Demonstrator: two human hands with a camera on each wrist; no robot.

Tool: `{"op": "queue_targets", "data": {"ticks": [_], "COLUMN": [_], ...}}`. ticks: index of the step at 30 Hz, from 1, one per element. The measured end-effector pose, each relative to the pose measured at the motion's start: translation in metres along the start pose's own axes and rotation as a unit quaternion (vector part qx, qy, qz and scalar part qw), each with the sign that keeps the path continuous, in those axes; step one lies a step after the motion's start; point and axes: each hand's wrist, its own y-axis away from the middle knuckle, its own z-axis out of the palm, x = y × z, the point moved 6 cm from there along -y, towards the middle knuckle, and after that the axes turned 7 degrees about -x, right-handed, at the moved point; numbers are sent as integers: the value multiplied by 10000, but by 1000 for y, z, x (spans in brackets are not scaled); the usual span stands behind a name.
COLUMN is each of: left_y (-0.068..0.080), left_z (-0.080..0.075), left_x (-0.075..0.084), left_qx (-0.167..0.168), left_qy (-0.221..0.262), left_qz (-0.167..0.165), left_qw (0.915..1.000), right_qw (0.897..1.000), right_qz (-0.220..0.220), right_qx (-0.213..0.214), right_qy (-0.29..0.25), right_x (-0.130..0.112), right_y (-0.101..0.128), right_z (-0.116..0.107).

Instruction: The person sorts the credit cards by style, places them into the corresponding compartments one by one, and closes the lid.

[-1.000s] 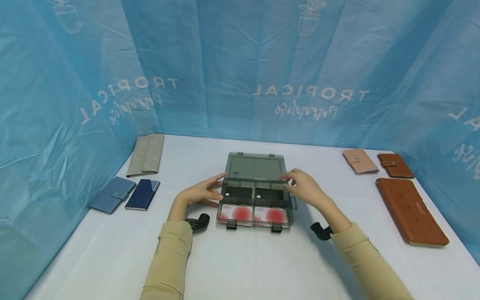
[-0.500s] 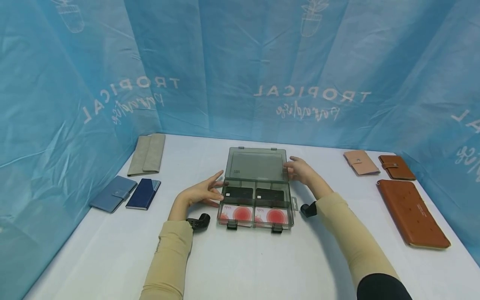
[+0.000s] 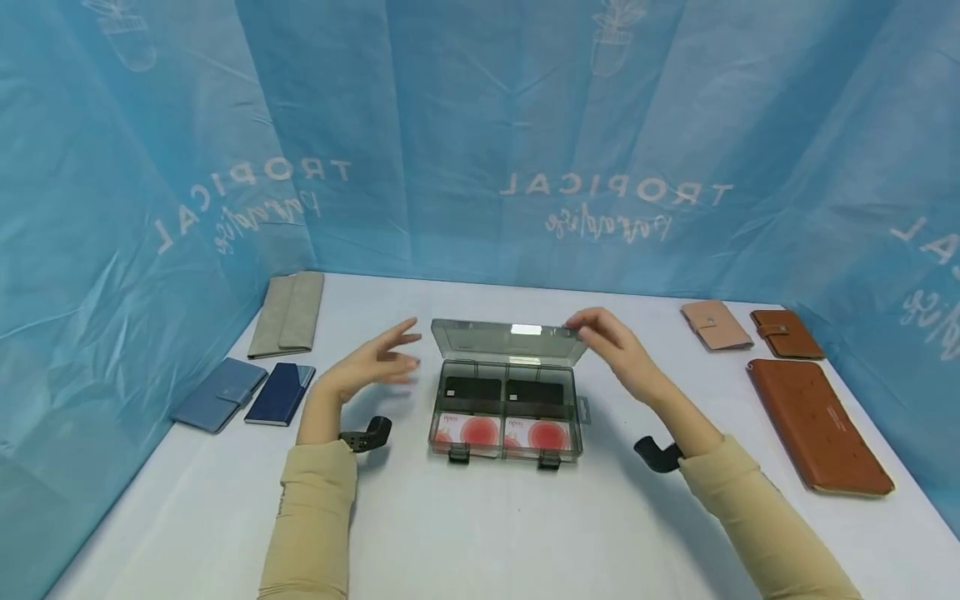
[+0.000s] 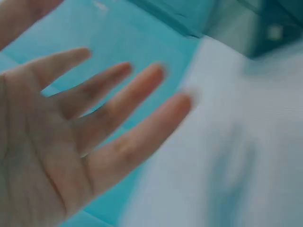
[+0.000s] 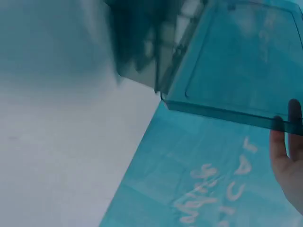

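Near the middle of the white table (image 3: 480, 533): sits the smoky plastic box (image 3: 506, 412), lid (image 3: 506, 340) raised partway and tilted over the back half; two dark cards (image 3: 502, 390) in the back compartments, two red-and-white cards (image 3: 501, 432) in the front ones

Right hand: right hand (image 3: 611, 337) pinches the lid's right far corner between curled fingertips and thumb; holds the lid alone, apart from the base

Left hand: left hand (image 3: 371, 362) hovers just left of the box, fingers spread wide and straight, touching nothing

Risk, lid: held by one corner only; could slip from that pinch and drop onto the base; could also twist at the hinge, since the left corner is unsupported

Risk, box: base steadied by nothing; could lift or slide on the table if the lid is pulled hard; cards could then shift across compartments

Head view only: shows both hands, the cards, the two front latches (image 3: 504, 456), the wallets at the table's left (image 3: 243, 392) and right (image 3: 817, 421)

Right wrist view only: shows the lid's underside (image 5: 236, 61) seen through, and fingers (image 5: 286, 156) at its edge; cards hidden

Left wrist view only: shows the bare open palm (image 4: 42, 156), blurred; box barely visible
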Motion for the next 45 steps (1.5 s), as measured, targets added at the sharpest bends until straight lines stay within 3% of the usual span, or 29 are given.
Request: {"op": "queue_targets", "data": {"ticks": [2,3,5,7,9,11,12,14,16,18,21,23,25,28,33,37,40,45], "left_y": [9,12,15,16,15,14,13,12,12,13,13,13,13,12,12,12,13,10], "left_z": [0,5,22,46,71,92,100,112,118,121,122,123,123,123,122,122,122,124], "left_x": [25,36,52,58,57,52,50,46,44,42,39,38,38,36,37,39,39,37], "left_qx": [277,345,251,-148,-600,-964,-1061,-1109,-1069,-1046,-1079,-1102,-1094,-1099,-1120,-1095,-1079,-1041], "left_qy": [-699,-1110,-1874,-2535,-3315,-4086,-4509,-5105,-5488,-5656,-5663,-5641,-5642,-5675,-5656,-5712,-5763,-5825], "left_qz": [326,438,592,696,705,731,753,789,766,645,479,432,439,428,407,458,496,548], "left_qw": [9966,9923,9802,9647,9389,9046,8830,8491,8255,8155,8157,8172,8172,8149,8161,8122,8085,8043], "right_qw": [9912,9794,9456,9045,8654,8347,8212,7977,7796,7551,7209,7061,7080,7285,7798,8192,8235,8216], "right_qz": [-264,-416,-756,-1104,-1361,-1541,-1607,-1680,-1714,-1734,-1720,-1709,-1692,-1724,-1542,-625,-10,231], "right_qx": [-399,-607,-1023,-1444,-1823,-2068,-2129,-2193,-2228,-2296,-2395,-2424,-2401,-2282,-1928,-1442,-1244,-1142], "right_qy": [1235,1880,2993,3857,4463,4867,5044,5361,5596,5891,6272,6430,6423,6225,5753,5516,5535,5581], "right_x": [-11,-14,-19,-21,-19,-17,-15,-12,-10,-6,-2,-1,-2,-4,-7,-3,-1,-3], "right_y": [16,24,37,49,59,65,67,69,69,70,71,72,71,71,67,61,61,60], "right_z": [16,25,45,64,80,91,95,102,107,112,118,121,122,120,109,96,91,89]}}
